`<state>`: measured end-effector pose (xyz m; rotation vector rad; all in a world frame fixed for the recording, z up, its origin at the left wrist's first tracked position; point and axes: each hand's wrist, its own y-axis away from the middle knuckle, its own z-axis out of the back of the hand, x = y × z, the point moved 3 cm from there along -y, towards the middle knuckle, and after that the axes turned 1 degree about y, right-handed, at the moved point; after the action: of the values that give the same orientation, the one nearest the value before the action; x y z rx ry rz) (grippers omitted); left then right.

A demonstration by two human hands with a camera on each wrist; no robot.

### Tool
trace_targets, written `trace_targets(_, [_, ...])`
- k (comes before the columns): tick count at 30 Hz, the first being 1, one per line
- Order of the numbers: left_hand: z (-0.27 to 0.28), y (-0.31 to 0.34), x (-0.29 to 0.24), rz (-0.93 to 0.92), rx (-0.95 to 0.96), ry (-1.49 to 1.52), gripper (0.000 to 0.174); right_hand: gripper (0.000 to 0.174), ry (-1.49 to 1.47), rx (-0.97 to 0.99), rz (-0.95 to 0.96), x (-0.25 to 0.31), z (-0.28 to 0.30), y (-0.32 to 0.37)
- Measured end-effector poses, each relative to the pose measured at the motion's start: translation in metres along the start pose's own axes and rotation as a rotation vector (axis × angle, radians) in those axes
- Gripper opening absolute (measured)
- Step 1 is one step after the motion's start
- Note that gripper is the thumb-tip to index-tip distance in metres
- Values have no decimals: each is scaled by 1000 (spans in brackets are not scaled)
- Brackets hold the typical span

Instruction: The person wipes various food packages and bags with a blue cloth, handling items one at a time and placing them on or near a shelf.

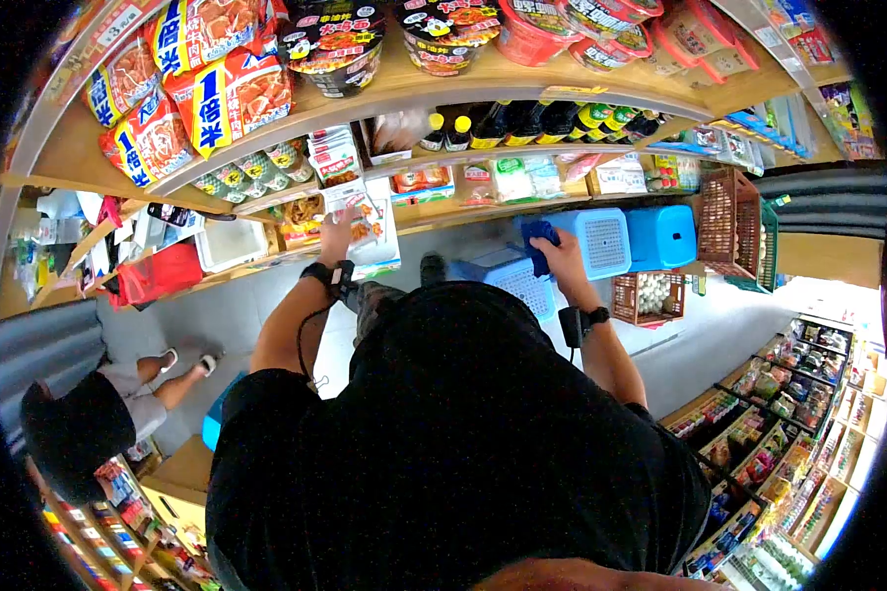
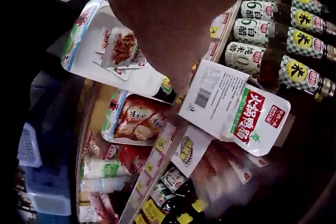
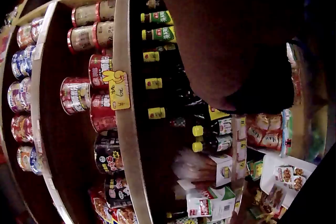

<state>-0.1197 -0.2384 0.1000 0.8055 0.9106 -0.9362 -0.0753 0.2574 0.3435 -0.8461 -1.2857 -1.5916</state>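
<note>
My left hand (image 1: 336,234) reaches down at the shelf front, beside an open white box (image 2: 73,50) with a few small snack packets (image 2: 123,50) inside. In the left wrist view this hand (image 2: 170,40) ends close to an upright white carton (image 2: 215,95) of packaged snacks; its fingertips are mostly hidden, so I cannot tell whether they hold anything. Off to the right, my right hand (image 1: 565,258) grips a bunched dark blue cloth (image 1: 538,241) above the blue plastic stools. The right wrist view shows the cloth (image 3: 262,100) dark below the hand.
Instant noodle cups (image 1: 333,44) and noodle packs (image 1: 229,98) line the upper shelf. Bottles (image 2: 270,37) lie in a row beneath. Blue stools (image 1: 601,241), a brown crate (image 1: 727,222) and a basket of eggs (image 1: 650,295) stand right. Another person (image 1: 79,428) is at the left.
</note>
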Motion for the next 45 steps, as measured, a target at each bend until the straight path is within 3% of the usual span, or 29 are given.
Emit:
trace_targets(2, [12, -2, -2, -44, -176, -239, 79, 12, 20, 11, 8, -2, -1, 0])
trace_targets(4, [25, 17, -40, 166, 173, -156, 69, 11, -64, 16, -55, -4, -6, 0])
trace_targets(5, [19, 13, -5, 202, 128, -138, 61, 11, -66, 20, -55, -4, -8, -1])
trace_targets(6, [22, 21, -16, 203, 125, -141, 61, 12, -65, 30, -70, -4, -10, -2])
trace_targets(8, [27, 50, -33, 394, 122, 26, 52, 13, -67, 43, -87, -6, -14, -6])
trace_targets(10, [32, 57, -38, 390, 72, 126, 42, 16, -2, 43, -61, -9, -18, -13])
trace_targets(12, [43, 53, -58, 95, -96, 39, 38, 17, -4, 60, -30, -15, -23, -20])
trace_targets(14, [52, 48, -89, 88, -115, 25, 35, 18, -4, 78, 1, -16, -27, -25])
trace_targets(18, [63, 38, -163, -100, -144, -45, 24, 20, 8, 108, -77, -14, -34, -29])
trace_targets(20, [65, 33, -188, -262, -274, -30, 23, 23, 51, 127, -97, -17, -34, -30])
trace_targets(26, [70, 6, -220, -330, -349, -118, 28, 22, -3, 85, -34, -21, -29, -29])
trace_targets(29, [69, 1, -228, -258, -347, -143, 31, 21, -36, 57, -28, -15, -23, -23])
trace_targets(30, [68, -6, -219, -362, -375, -156, 32, 25, -44, 64, -34, -14, -21, -22])
trace_targets(32, [66, -11, -205, -279, -347, -113, 33, 29, -58, 62, -37, -18, -16, -20])
trace_targets(35, [66, -11, -205, -293, -376, -225, 33, 29, -65, 46, -9, -26, -12, -21])
trace_targets(39, [69, -3, -218, -208, -319, -299, 26, 20, -40, 38, -25, -26, -12, -16])
trace_targets(40, [67, -1, -222, -230, -349, -261, 25, 20, -15, 42, -62, -23, -12, -16])
trace_targets(41, [68, 0, -227, -237, -344, -308, 24, 20, -46, 26, 25, -24, -14, -18])
trace_targets(42, [69, -2, -223, -282, -347, -344, 23, 21, 18, 48, 44, -50, -15, -30])
trace_targets(45, [69, -18, -197, -296, -362, -327, 25, 21, -20, 59, -22, -26, -18, -21])
